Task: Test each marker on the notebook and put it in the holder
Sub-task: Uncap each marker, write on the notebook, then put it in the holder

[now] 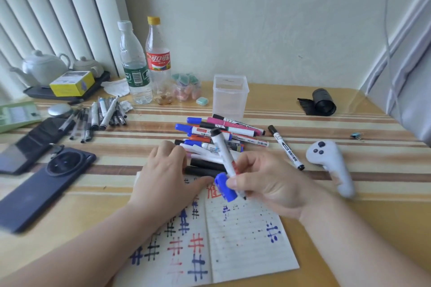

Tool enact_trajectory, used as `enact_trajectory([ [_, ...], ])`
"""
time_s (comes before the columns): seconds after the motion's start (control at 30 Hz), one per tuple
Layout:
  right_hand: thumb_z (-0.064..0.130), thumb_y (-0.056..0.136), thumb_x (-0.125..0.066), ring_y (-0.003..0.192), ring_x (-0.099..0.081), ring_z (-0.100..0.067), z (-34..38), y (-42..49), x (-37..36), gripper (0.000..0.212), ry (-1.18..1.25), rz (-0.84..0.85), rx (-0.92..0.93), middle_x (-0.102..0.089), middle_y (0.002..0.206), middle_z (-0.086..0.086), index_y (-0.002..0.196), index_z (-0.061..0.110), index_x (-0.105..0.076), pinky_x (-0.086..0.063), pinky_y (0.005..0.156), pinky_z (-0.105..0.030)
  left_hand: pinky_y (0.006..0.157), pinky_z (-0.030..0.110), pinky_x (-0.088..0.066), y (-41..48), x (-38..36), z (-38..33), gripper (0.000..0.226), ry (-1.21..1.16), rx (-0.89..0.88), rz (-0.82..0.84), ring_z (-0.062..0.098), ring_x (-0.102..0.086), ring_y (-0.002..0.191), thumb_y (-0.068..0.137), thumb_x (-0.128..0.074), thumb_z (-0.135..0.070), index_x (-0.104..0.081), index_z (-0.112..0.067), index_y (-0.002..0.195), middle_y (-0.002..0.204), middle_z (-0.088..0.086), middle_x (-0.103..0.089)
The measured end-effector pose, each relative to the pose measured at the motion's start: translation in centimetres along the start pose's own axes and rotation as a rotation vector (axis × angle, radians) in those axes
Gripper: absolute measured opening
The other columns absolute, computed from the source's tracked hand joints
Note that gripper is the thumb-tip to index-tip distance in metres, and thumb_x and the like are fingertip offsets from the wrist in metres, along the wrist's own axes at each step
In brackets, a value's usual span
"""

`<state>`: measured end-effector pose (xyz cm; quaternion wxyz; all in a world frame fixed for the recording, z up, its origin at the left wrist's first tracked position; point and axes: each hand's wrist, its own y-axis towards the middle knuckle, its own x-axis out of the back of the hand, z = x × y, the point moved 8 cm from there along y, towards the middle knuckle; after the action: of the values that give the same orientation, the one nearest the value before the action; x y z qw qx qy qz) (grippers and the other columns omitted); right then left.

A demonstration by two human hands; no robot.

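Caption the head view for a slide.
Right hand holds a white marker and blue cap over the scribbled notebook; left hand rests on it.

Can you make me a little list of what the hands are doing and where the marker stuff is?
left hand: rests flat on the notebook, on its left page
right hand: holds a white marker, tip down over the right page
blue cap: off, in the right hand beside the marker
notebook: open, with red, blue and black test marks
holder: clear tub behind the marker pile, no markers seen inside
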<state>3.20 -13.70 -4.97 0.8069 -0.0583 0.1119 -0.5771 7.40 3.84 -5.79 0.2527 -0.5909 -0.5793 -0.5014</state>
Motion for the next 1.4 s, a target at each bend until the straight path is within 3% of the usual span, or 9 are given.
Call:
enact_trajectory([
  [0.17,0.014,0.059,-0.085,0.092,-0.064,-0.039,-0.2,0.9,0.6,0.021,0.198,-0.092,0.12,-0.069,0.084,-0.014,0.072,0.017,-0.068,-0.048,0.089,-0.055,0.078,0.034,-0.05,-0.6,0.1,0.0,0.075,0.042,0.027,-0.077,0.022,-0.052,0.104,0.064,-0.061,-0.086,-0.043,-0.024,0.103,0.109,-0.006,-0.042],
  [0.3,-0.002,0.066,-0.086,0.066,-0.065,-0.019,0.3,1.1,1.7,0.031,0.269,-0.205,0.144,-0.069,0.071,-0.005,0.065,0.02,-0.065,-0.048,0.091,-0.052,0.1,0.041,-0.042,0.0,-0.3,0.8,0.091,0.108,0.139,-0.026,0.023,-0.052,0.116,0.062,-0.05,-0.096,-0.04,-0.025,0.118,0.116,-0.005,-0.053],
  [0.43,0.003,0.069,-0.08,0.074,-0.064,-0.024,-0.1,1.3,2.1,0.022,0.308,-0.213,0.153,-0.067,0.066,-0.005,0.07,0.017,-0.063,-0.045,0.107,-0.061,0.106,0.042,-0.039,1.0,-0.8,2.0,0.091,0.02,0.216,0.072,0.02,-0.054,0.116,0.056,-0.047,-0.101,-0.034,-0.031,0.112,0.108,-0.009,-0.061],
  [0.63,-0.003,0.079,-0.08,0.066,-0.063,-0.012,0.4,1.3,4.0,0.026,0.057,-0.317,0.227,-0.071,0.072,-0.001,0.072,0.017,-0.064,-0.048,0.067,-0.024,0.101,0.042,-0.043,1.2,-0.5,1.6,0.088,-0.025,0.226,0.116,0.019,-0.06,0.104,0.057,-0.057,-0.095,-0.034,-0.032,0.114,0.096,-0.012,-0.061],
  [0.83,0.001,0.083,-0.079,0.074,-0.066,-0.016,0.4,1.1,4.1,0.018,-0.332,-0.329,0.235,-0.075,0.078,-0.006,0.082,0.01,-0.064,-0.054,0.073,-0.034,0.085,0.036,-0.049,0.0,-0.5,-0.4,0.08,-0.06,0.155,0.078,0.017,-0.06,0.089,0.067,-0.066,-0.084,-0.034,-0.03,0.117,0.082,-0.013,-0.06],
  [1.03,0.009,0.081,-0.082,0.064,-0.061,-0.007,0.9,0.8,4.2,0.017,-0.488,-0.348,0.219,-0.073,0.073,0.004,0.083,0.012,-0.065,-0.05,0.062,-0.021,0.089,0.031,-0.044,0.4,-0.3,0.1,0.078,-0.013,0.155,-0.033,0.017,-0.05,0.111,0.068,-0.066,-0.082,-0.043,-0.028,0.118,0.116,-0.009,-0.046],
  [1.13,0.011,0.082,-0.082,0.06,-0.06,-0.002,1.1,0.3,4.4,0.016,-0.543,-0.361,0.221,-0.072,0.07,0.012,0.083,0.011,-0.065,-0.05,0.058,-0.017,0.088,0.032,-0.043,-0.6,2.0,-1.4,0.053,-0.011,-0.136,-0.212,0.016,-0.047,0.096,0.08,-0.06,-0.075,-0.051,-0.025,0.098,0.1,-0.011,-0.048],
  [1.23,0.02,0.082,-0.082,0.06,-0.061,-0.001,1.1,0.0,4.3,0.017,-0.645,-0.38,0.216,-0.071,0.071,0.016,0.081,0.019,-0.065,-0.052,0.06,-0.021,0.084,0.032,-0.044,-1.7,0.3,-2.7,0.048,0.089,-0.326,0.065,0.011,-0.045,0.086,0.084,-0.044,-0.081,-0.047,-0.033,0.086,0.086,-0.019,-0.047],
  [1.4,0.026,0.082,-0.081,0.068,-0.065,-0.008,1.1,-0.2,4.0,0.016,-0.705,-0.4,0.219,-0.072,0.08,0.012,0.078,0.026,-0.065,-0.056,0.066,-0.031,0.089,0.03,-0.037,-2.1,-1.1,-2.0,0.065,0.237,-0.156,0.223,0.01,-0.044,0.088,0.073,-0.03,-0.097,-0.041,-0.035,0.085,0.083,-0.019,-0.046],
])
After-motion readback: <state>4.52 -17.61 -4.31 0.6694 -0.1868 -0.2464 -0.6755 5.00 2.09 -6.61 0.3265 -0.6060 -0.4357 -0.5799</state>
